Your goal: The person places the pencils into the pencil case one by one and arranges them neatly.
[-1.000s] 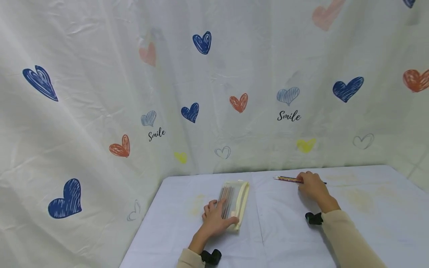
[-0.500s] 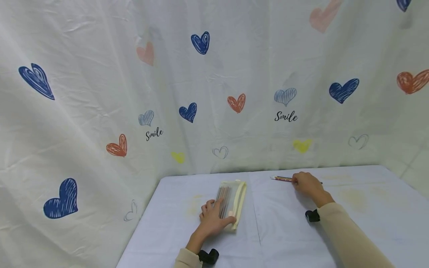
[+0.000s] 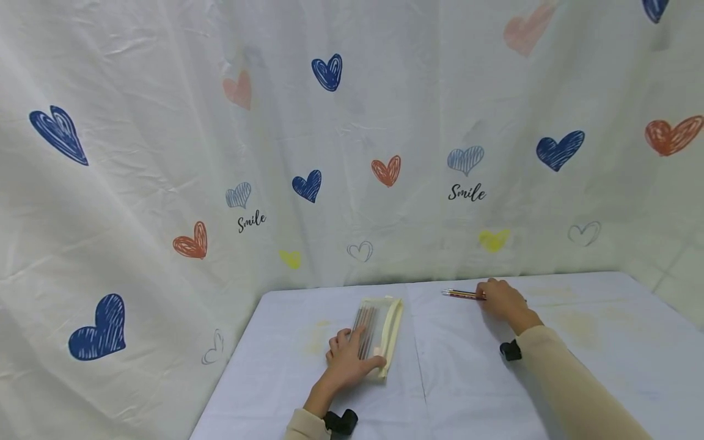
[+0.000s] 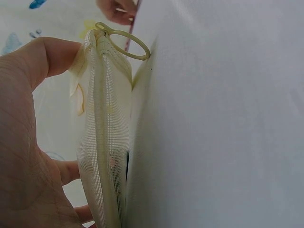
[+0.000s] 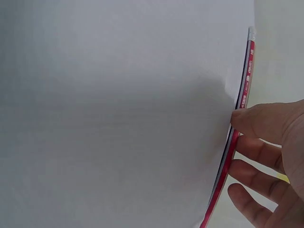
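Observation:
A see-through mesh pencil pouch (image 3: 392, 330) with a cream zip edge lies on the table; thin striped rods show inside it. My left hand (image 3: 345, 365) rests on the pouch with fingers spread, the thumb at its near zip end. In the left wrist view, a loop (image 4: 130, 37) sticks out from the end of the pouch (image 4: 104, 118), close to the thumb. Near the table's back edge, my right hand (image 3: 503, 301) holds striped pencils (image 3: 461, 294). The right wrist view has the thumb and fingers pinching the red-and-black pencils (image 5: 248, 71); their exact number is unclear.
A white cloth covers the table (image 3: 451, 366). Behind it hangs a white curtain (image 3: 418, 110) printed with hearts and the word Smile. A black wrist camera (image 3: 341, 421) sits on the left wrist, and another black camera (image 3: 510, 350) on the right wrist.
The view has shifted slightly, so everything sits a little further left. The left hand still rests on the pouch, and the right hand still holds the pencils at the back edge.

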### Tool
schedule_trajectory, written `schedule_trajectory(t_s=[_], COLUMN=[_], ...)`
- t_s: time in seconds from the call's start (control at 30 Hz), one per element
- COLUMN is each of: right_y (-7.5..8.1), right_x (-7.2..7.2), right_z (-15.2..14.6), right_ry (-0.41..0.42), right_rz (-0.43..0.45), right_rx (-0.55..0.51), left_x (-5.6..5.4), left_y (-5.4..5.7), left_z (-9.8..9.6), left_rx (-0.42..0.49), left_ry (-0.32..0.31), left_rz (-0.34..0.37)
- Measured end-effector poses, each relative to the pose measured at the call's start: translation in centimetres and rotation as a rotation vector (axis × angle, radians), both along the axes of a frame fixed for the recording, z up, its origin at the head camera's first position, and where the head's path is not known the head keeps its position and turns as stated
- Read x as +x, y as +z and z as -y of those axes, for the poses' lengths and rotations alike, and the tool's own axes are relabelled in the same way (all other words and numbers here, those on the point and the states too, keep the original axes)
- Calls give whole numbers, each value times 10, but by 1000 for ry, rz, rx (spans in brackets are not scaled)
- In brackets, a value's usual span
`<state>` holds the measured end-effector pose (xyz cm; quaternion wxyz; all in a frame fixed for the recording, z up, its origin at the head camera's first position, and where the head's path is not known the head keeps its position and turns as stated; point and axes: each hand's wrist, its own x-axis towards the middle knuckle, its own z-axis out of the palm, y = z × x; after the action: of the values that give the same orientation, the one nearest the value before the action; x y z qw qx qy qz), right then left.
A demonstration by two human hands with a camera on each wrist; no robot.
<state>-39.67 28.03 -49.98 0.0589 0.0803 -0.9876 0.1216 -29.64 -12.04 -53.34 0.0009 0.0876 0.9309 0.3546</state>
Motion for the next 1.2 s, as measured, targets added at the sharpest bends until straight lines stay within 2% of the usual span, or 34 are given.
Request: schedule_trajectory(t_s=[0.13,0.23,0.37,0.47,0.7,0.9,1.07,1.2], right_y=[0,1,3,6,12,10,12,20], right_x=[-3,-6,-7,-5,-2,0,2,9], right_z=[-1,0,3,5,10,11,12,15], right_ry=[56,84,87,93,184,231,204,167], right_rz=[-10,18,77,88,81,25,-11,-37], right_rx=[14,29,57,87,181,221,195,84], left_x=[0,1,1,1,2,2,3,3], left_y=[0,-1,0,1,3,1,1,3], left_z=[0,0,0,0,-1,0,0,0], left_rx=[-1,4,7,5,5,11,13,9], left_ry=[5,5,-1,-5,2,4,-2,-4], left_rz=[-5,-5,-2,-2,-11,-5,1,-1])
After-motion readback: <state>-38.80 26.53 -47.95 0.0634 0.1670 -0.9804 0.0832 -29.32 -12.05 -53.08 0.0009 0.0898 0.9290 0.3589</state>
